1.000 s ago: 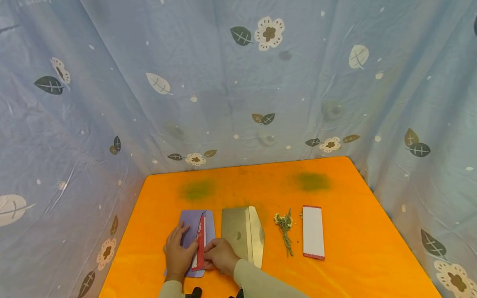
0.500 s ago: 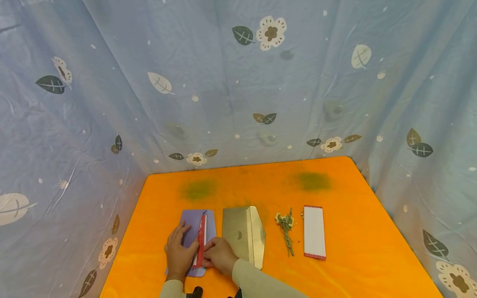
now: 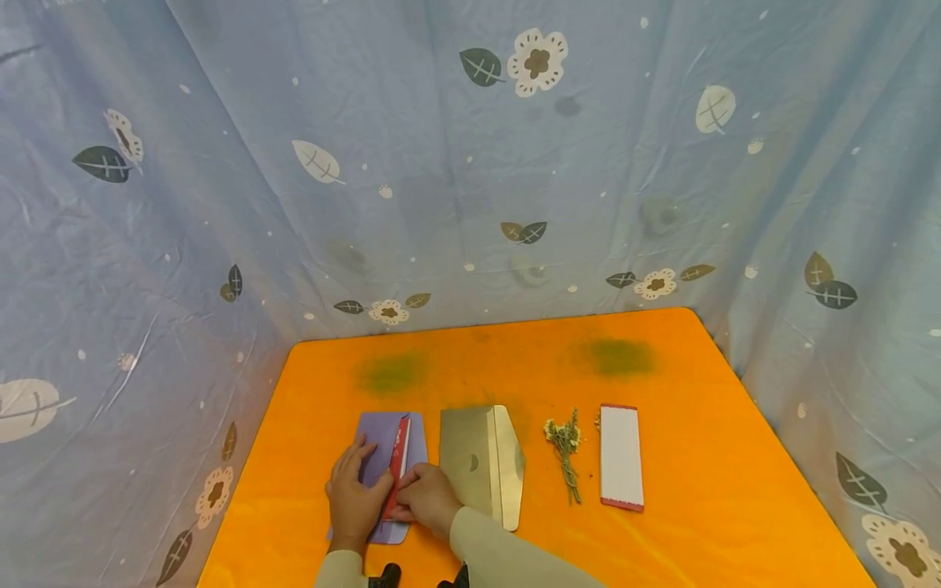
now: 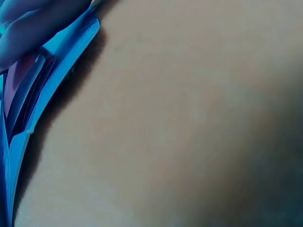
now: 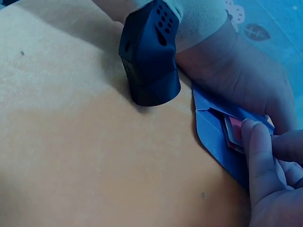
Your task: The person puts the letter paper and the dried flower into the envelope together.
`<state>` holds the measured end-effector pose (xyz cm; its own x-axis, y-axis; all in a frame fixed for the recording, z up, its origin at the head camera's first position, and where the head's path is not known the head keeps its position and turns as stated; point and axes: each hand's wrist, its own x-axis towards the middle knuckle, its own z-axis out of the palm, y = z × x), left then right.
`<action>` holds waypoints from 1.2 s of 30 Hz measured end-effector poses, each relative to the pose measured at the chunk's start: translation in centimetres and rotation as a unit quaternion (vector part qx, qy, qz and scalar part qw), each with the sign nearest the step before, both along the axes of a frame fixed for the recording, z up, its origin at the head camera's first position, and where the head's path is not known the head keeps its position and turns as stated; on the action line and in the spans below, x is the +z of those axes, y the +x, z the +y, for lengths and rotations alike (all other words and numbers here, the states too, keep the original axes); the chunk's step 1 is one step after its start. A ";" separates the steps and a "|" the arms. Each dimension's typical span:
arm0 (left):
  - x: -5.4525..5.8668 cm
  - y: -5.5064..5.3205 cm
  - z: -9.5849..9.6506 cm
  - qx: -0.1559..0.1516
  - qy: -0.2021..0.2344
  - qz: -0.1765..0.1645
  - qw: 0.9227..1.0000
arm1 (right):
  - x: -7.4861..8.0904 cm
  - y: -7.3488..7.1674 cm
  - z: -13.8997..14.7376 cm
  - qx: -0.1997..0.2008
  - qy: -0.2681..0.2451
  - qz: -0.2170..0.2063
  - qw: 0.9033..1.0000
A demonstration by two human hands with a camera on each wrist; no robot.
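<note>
Head view: left hand [image 3: 355, 498], fingers apart, on purple envelope [image 3: 382, 433]; right hand [image 3: 430, 498] pinched on red card [image 3: 399, 453].

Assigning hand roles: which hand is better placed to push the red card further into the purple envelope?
Probably right. The right hand has its fingers on the exposed part of the red card; the left hand lies spread across the purple envelope, better suited to steadying it.

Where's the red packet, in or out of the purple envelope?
Partly in: the red packet is tucked behind the front of the purple envelope, but a strip shows at the opening, pinched by the right hand.
</note>
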<state>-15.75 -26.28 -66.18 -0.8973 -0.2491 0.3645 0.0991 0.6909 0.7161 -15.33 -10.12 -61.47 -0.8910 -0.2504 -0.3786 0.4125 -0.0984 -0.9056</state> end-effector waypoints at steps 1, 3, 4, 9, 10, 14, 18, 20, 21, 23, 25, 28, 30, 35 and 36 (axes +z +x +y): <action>0.0 0.0 0.0 0.000 -0.001 0.000 1.000 | 0.0 0.0 -0.1 -0.001 0.001 0.000 1.000; -0.1 -0.1 0.0 0.001 -0.002 0.001 1.000 | 0.0 -0.1 -0.1 0.000 0.006 0.001 1.000; -0.1 -0.1 0.0 0.001 -0.001 0.001 1.000 | 0.0 -0.1 -0.2 0.002 0.010 0.002 1.000; -0.1 -0.1 0.1 0.000 0.002 0.003 1.000 | 0.1 -0.1 -0.1 -0.005 0.038 0.014 0.999; -0.1 -0.1 0.1 0.000 0.002 0.003 1.000 | 0.2 -0.1 -0.1 -0.010 0.043 0.019 0.999; 0.0 -0.1 0.0 0.000 0.002 0.003 1.000 | 1.0 0.0 0.1 -0.031 0.062 0.047 0.996; 0.0 0.0 -0.1 -0.001 0.000 0.005 1.000 | 1.8 0.0 0.1 -0.031 0.083 0.060 0.994; 0.0 0.0 0.0 0.000 -0.001 0.008 1.000 | 1.5 0.0 -0.1 -0.022 0.081 0.055 0.995; 0.1 0.0 0.1 0.000 -0.001 0.009 1.000 | 1.4 0.0 -0.3 -0.016 0.076 0.050 0.996; 0.1 0.0 0.2 0.001 -0.001 0.010 1.000 | 1.2 0.0 -0.5 -0.005 0.067 0.039 0.997; 0.2 0.1 0.2 0.002 -0.002 0.011 1.000 | 1.0 0.1 -0.6 0.001 0.059 0.031 0.998; 0.2 0.1 0.3 0.003 -0.001 0.013 1.000 | 1.6 0.4 -0.5 0.004 0.056 0.025 0.998; 0.3 0.2 0.3 0.003 0.000 0.015 1.000 | 1.9 0.5 -0.4 0.004 0.054 0.024 0.998; 0.3 0.1 0.3 0.004 0.000 0.016 1.000 | 2.2 0.6 -0.3 0.000 0.035 0.022 0.999; 0.3 0.1 0.3 0.004 0.000 0.016 1.000 | 2.2 0.5 -0.3 -0.001 0.029 0.022 0.999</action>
<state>-15.64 -26.01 -65.88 -0.8833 -0.2556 0.3930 0.1170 0.6915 0.7128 -14.78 -10.43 -59.29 -0.9076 -0.2269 -0.3533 0.3725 -0.0466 -0.9269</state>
